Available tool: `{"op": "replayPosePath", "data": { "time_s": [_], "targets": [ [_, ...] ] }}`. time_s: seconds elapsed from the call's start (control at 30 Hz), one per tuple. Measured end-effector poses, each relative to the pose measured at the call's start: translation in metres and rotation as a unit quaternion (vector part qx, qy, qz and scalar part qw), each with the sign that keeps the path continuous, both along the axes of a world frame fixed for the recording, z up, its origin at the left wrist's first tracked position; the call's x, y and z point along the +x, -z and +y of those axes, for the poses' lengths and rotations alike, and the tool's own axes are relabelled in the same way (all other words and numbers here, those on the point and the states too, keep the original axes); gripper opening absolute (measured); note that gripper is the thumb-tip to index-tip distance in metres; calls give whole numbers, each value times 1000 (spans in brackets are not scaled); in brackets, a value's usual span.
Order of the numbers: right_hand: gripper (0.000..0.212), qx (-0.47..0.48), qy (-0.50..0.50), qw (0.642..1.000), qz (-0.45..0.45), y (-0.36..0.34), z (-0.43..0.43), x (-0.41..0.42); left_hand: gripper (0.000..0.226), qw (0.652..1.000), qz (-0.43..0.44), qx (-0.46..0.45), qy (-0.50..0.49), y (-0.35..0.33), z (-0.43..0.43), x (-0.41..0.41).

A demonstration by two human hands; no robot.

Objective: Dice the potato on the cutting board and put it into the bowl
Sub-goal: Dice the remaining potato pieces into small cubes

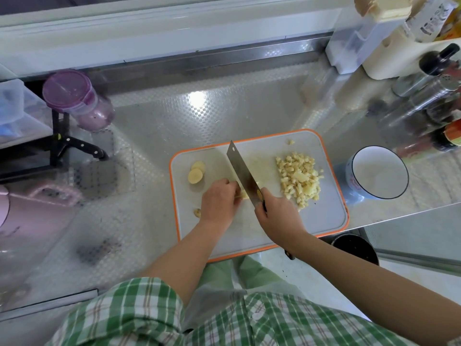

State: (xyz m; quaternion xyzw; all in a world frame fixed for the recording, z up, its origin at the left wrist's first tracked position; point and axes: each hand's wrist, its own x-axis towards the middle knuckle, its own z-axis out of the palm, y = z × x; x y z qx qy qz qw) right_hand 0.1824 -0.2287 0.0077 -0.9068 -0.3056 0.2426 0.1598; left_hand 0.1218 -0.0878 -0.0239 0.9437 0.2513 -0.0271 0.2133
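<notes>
A white cutting board (321,216) with an orange rim lies on the steel counter. A heap of diced potato (300,179) sits on its right half. Two round potato slices (195,172) lie at its left, and a small scrap (197,212) rests near the left edge. My left hand (219,203) presses potato strips (243,194) onto the board, mostly hidden under the fingers. My right hand (277,213) grips the handle of a cleaver (242,171), whose blade stands right beside the left fingers. The white bowl (359,183) stands just right of the board.
A purple-lidded jar (79,101) and a black-handled knife (82,147) are at the left, next to a pink kettle (37,211). Bottles and shakers (424,106) crowd the right back corner. A dark pot (355,247) sits below the counter edge.
</notes>
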Motion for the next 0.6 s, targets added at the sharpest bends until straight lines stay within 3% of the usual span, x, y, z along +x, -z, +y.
{"op": "replayPosePath", "data": {
  "time_s": [0.3,0.6],
  "targets": [
    [6,-33,-4,999,-15,6,5,-6,13,1000,1,-13,-11,-2,-2,1],
    [4,39,21,999,4,0,4,-1,15,1000,-1,-10,-1,-1,1,-7]
  ]
}}
